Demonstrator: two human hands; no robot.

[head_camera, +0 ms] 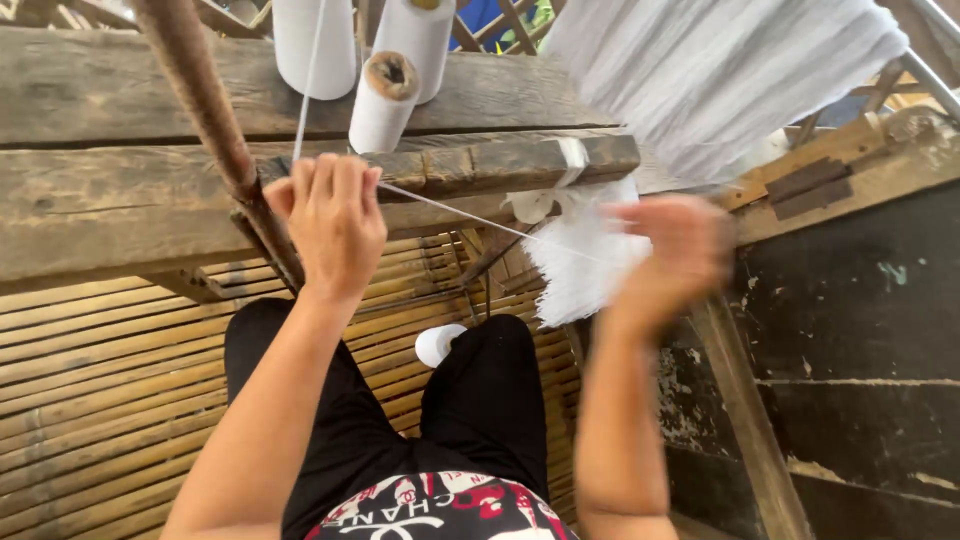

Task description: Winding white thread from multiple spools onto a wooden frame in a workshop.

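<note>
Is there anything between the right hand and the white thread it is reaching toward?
Nothing visible does. The right hand, blurred, is at the far end of the white thread stretched from the left hand. The white fringe hangs just behind the thread. Whether the fingers grip it cannot be told.

wooden beam (300, 190) blocks ahead, taut thread (450, 208) between hands
</note>
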